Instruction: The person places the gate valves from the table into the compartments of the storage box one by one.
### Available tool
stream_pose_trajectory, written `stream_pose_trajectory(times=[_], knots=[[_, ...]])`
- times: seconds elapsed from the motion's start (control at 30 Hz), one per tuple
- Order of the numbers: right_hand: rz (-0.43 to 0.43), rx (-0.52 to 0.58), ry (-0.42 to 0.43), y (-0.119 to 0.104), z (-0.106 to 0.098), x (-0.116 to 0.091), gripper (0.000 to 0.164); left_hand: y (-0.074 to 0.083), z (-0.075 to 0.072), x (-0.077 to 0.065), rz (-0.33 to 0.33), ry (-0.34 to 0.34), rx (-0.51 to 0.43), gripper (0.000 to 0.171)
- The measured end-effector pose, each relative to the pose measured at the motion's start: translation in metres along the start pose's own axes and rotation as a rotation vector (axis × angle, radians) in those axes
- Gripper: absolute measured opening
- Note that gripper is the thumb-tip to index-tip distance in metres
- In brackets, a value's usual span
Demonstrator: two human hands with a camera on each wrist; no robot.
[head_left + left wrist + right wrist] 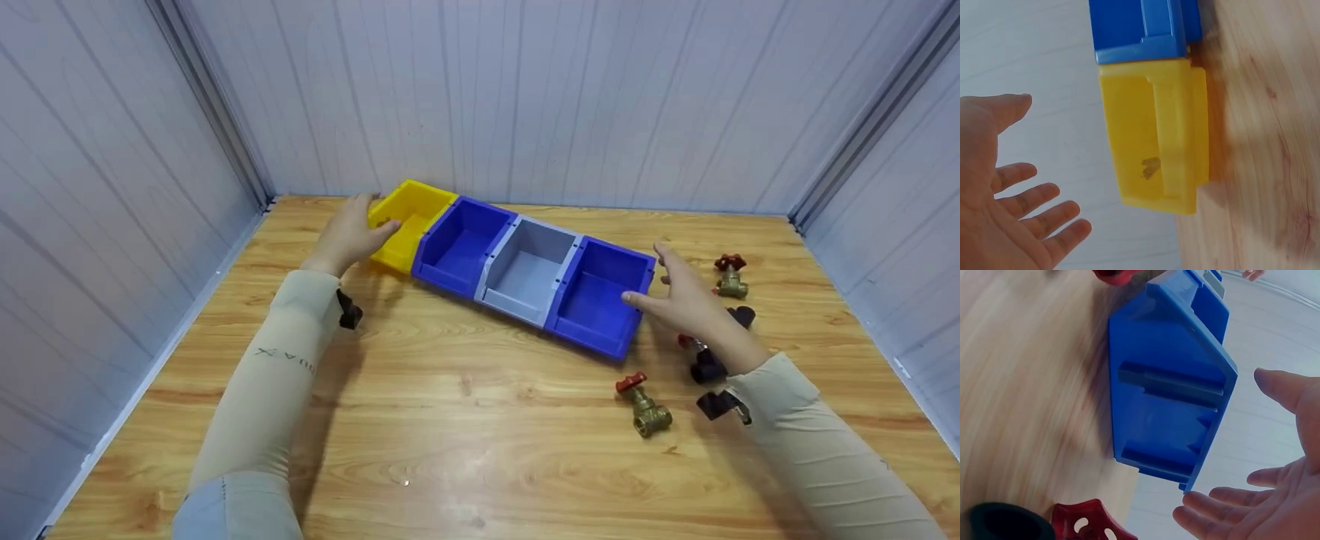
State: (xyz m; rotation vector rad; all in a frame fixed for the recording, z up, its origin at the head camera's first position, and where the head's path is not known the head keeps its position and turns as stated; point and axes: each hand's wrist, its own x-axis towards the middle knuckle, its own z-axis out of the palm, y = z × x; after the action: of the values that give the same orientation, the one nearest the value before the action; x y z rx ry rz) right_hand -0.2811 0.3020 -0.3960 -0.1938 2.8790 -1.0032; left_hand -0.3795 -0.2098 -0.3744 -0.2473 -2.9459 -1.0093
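Observation:
Four storage bins stand joined in a slanting row: a yellow bin point(414, 225), a blue bin point(463, 244), a grey bin point(531, 270) and another blue bin point(600, 300). My left hand point(349, 234) is at the yellow end, thumb and fingers spread, holding nothing; the left wrist view shows a gap between it and the yellow bin point(1129, 135). At the opposite end, my right hand point(690, 300) is spread beside the blue bin point(1162, 382). Its fingertips are close to the bin's edge; whether they touch cannot be told.
A brass valve with a red handwheel point(649, 416) lies in front of the row's right end. Another brass valve point(730, 285) is at the right. Dark fittings point(706, 367) lie partly hidden under my right arm. White panel walls point(510, 105) enclose the wooden table point(465, 435).

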Motion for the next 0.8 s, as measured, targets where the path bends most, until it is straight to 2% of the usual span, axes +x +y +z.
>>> stream_pose_trajectory(times=[0.37, 0.53, 0.8], knots=[[0.038, 0.151, -0.022, 0.004, 0.008, 0.002, 0.115, -0.019, -0.004, 0.008, -0.113, -0.027, -0.143, 0.084], [0.066, 0.196, -0.025, 0.003, 0.009, 0.000, 0.112, -0.023, -0.004, 0.013, -0.132, -0.023, -0.177, 0.085], [0.153, 0.229, -0.022, 0.003, 0.011, -0.003, 0.119, -0.027, 0.004, 0.021, -0.153, -0.027, -0.219, 0.084]])
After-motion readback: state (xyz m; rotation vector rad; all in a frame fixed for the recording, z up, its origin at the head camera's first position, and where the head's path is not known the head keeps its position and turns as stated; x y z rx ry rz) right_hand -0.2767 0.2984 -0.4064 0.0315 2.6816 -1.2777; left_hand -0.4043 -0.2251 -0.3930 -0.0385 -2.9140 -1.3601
